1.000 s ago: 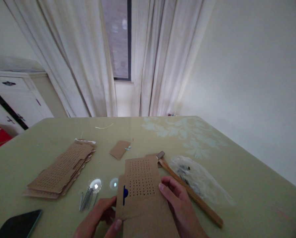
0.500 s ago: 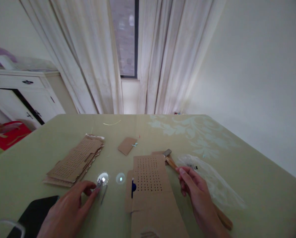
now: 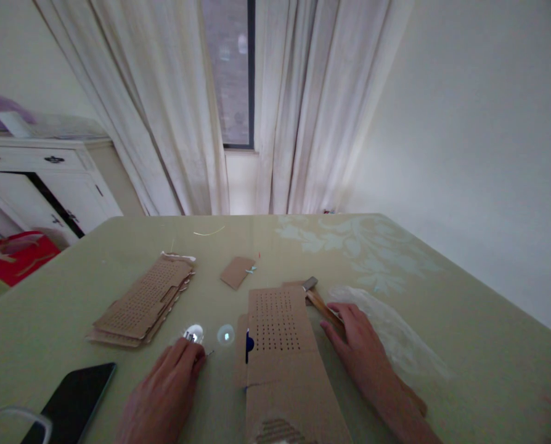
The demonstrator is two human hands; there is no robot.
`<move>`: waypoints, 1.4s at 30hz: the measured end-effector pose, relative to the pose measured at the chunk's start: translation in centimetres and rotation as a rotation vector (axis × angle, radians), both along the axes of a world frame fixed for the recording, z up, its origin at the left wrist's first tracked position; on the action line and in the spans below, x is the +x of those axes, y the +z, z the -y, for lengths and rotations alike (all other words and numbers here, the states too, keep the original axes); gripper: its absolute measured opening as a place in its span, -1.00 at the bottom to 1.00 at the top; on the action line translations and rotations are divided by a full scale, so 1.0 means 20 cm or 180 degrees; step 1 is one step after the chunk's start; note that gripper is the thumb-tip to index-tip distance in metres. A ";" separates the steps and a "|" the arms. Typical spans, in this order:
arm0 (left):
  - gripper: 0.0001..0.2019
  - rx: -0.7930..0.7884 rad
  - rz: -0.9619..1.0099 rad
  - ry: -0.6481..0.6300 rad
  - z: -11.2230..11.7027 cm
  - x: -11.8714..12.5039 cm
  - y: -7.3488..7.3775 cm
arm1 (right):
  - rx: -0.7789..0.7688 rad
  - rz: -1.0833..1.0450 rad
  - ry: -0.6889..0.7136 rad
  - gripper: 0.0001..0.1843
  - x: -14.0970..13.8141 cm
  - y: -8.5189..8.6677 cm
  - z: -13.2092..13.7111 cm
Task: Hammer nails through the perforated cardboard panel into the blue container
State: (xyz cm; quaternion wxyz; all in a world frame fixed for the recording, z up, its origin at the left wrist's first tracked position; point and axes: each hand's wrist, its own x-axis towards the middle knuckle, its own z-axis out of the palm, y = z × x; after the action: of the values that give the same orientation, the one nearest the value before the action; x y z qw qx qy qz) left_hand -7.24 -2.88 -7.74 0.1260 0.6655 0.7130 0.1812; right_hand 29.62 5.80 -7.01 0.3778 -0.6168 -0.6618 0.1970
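From my end, I see the cardboard box (image 3: 282,376) reaching inward from the desk's (image 3: 132,240) near side. Right of it lies the hammer (image 3: 320,304), then the plastic bag (image 3: 405,342) toward the right edge. The cardboard stack (image 3: 143,299) sits toward the left edge, the phone (image 3: 74,401) before it; behind the box, toward the far edge, lies a card (image 3: 236,273).

Nails (image 3: 190,337) and hammer handle (image 3: 320,303) partly hidden by the hands (image 3: 171,373), perforated cardboard (image 3: 282,367) cut off by the bottom edge
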 end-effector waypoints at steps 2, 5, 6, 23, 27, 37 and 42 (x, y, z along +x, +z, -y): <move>-0.62 0.0091 0.0027 -0.0119 -0.01 0.00 -0.02 | 0.0016 0.0243 0.0068 -0.63 0.01 -0.04 -0.01; -0.66 0.0354 0.0525 0.0057 -0.02 0.02 0.00 | -0.0002 0.0542 0.0151 -0.64 0.03 -0.08 -0.02; -0.65 0.0474 0.0802 0.0162 -0.03 0.04 0.03 | -0.0011 0.0624 0.0177 -0.64 0.03 -0.08 -0.03; -0.75 -0.0115 0.1824 -0.0861 -0.22 0.22 0.36 | -0.0089 0.1229 0.0282 -0.63 0.02 -0.05 -0.03; -0.76 -0.0149 0.1789 -0.0874 -0.22 0.24 0.36 | -0.0131 0.1261 0.0288 -0.62 0.02 -0.04 -0.02; -0.78 -0.0169 0.1619 -0.0884 -0.21 0.24 0.34 | -0.0220 0.1343 0.0320 -0.60 0.02 -0.04 -0.02; -0.82 -0.0059 0.1649 -0.0898 -0.21 0.24 0.33 | -0.0226 0.1372 0.0334 -0.60 0.02 -0.04 -0.02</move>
State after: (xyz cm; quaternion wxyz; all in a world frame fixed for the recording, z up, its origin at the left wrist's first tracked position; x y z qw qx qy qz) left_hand -2.41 1.22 -1.18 0.3338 0.6885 0.5591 0.3192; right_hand 30.11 6.14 -7.83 0.1949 -0.6223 -0.7511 0.1031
